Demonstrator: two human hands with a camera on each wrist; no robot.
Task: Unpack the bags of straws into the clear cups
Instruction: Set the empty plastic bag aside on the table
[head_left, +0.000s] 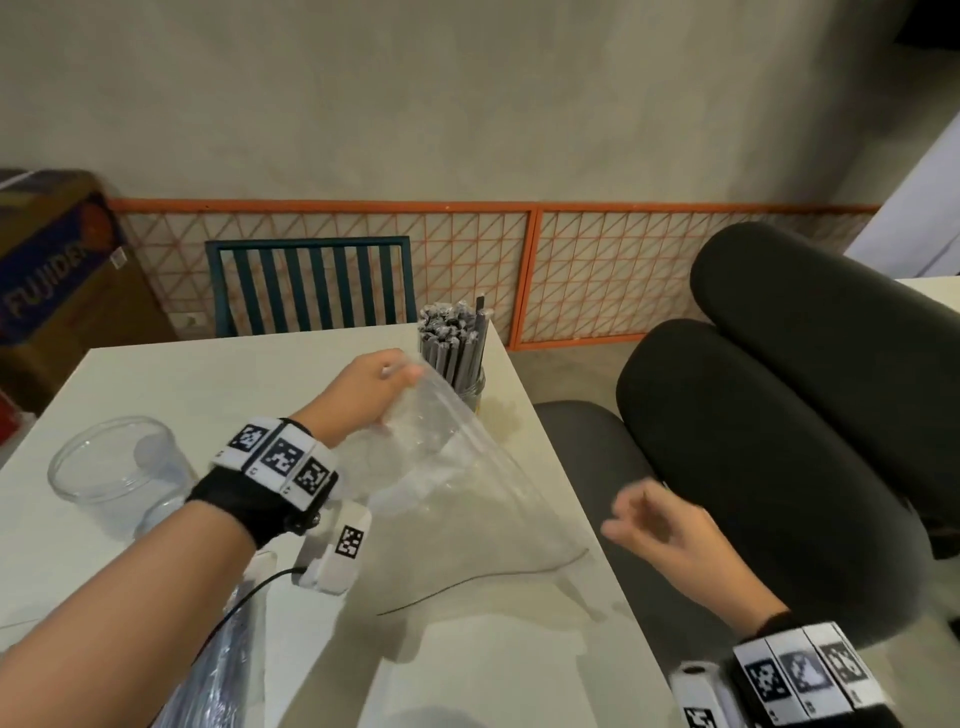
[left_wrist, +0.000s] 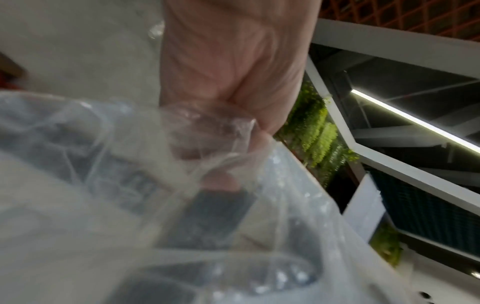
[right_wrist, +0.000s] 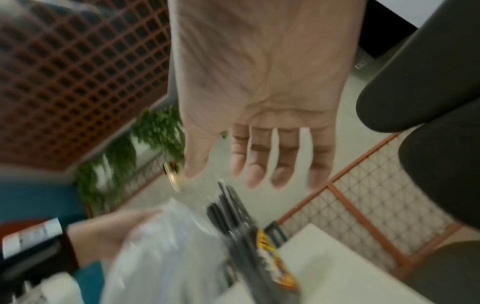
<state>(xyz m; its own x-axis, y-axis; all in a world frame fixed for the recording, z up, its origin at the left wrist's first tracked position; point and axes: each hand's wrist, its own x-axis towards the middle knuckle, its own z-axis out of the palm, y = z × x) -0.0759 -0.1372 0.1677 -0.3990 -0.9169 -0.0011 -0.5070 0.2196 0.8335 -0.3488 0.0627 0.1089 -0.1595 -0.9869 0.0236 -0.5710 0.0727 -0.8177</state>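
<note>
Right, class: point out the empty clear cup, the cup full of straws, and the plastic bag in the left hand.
empty clear cup (head_left: 117, 475): head view, on its near glass wall.
cup full of straws (head_left: 451, 345): head view, on the packed grey straws.
plastic bag (head_left: 452, 488): head view, on its clear middle panel.

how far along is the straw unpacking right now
Done: one cup at the table's far edge is packed with dark straws. In hand: the left hand grips an emptied clear bag; the right hand is free. Left: the clear cup is empty, and another bag lies at the near edge.
</note>
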